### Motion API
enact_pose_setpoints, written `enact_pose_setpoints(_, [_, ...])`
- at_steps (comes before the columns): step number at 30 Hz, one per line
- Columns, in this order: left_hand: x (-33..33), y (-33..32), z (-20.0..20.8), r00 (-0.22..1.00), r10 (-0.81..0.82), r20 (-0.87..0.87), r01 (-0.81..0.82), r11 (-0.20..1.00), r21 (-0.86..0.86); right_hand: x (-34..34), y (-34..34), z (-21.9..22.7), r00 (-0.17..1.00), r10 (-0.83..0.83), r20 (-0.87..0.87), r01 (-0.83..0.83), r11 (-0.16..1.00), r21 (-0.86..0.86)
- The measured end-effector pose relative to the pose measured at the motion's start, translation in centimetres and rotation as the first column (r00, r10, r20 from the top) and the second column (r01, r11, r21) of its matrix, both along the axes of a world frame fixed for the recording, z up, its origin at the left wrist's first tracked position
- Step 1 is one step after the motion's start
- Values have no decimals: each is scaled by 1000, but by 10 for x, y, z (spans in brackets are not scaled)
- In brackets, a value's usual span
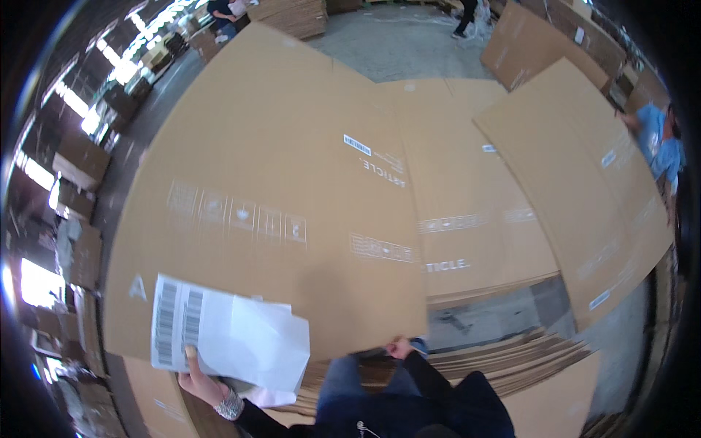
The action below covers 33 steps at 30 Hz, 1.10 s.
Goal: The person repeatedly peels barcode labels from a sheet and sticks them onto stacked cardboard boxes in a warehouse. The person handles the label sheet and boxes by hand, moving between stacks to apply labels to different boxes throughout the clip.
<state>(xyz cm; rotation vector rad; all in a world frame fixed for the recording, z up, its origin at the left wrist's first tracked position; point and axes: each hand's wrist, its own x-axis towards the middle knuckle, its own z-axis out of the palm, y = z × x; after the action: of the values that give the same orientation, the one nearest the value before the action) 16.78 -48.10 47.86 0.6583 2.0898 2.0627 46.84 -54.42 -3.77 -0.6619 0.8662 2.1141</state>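
Note:
White label sheets (248, 339) with barcodes are pinched in my left hand (201, 382), thumb on top and fingers underneath. They lie over the lower left part of a large brown cardboard sheet (277, 160). My right hand (399, 347) is closed on the near edge of that same sheet, close to its lower right corner; part of the fingers is hidden. The sheet carries a barcode sticker and pale printed symbols. Its right side overlaps another flat cardboard sheet (482, 182) beyond it.
At the right a co-worker in light blue (661, 142) stands at a tilted cardboard sheet (584, 190). Stacked cardboard (511, 361) lies by my legs. More cardboard (540, 44) leans at the back right, boxes (80, 160) line the left, and two people stand far off.

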Motion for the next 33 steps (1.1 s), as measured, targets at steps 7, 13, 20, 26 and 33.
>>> enact_pose_setpoints(7, [209, -44, 65, 835, -547, 66, 524, 825, 212, 44, -7, 162, -50, -627, 778, -996, 87, 6])
enact_pose_setpoints(13, [246, -52, 78, -196, -968, -156, 974, -210, 82, 130, -136, 210, 96, 276, 956, -926, 377, -16])
enact_pose_setpoints(20, [200, -78, 48, 74, -971, 226, 964, 128, 233, 126, -125, 233, 200, 281, 939, -776, 631, -24])
enact_pose_setpoints(26, [129, -65, 14, 463, -771, 437, 841, 538, 56, 88, -44, 308, 593, 9, 805, -504, 784, 363])
enact_pose_setpoints(33, [107, -30, -35, 301, -751, 587, 849, 491, 194, 25, 10, 449, 422, -608, 672, -611, 356, 707])
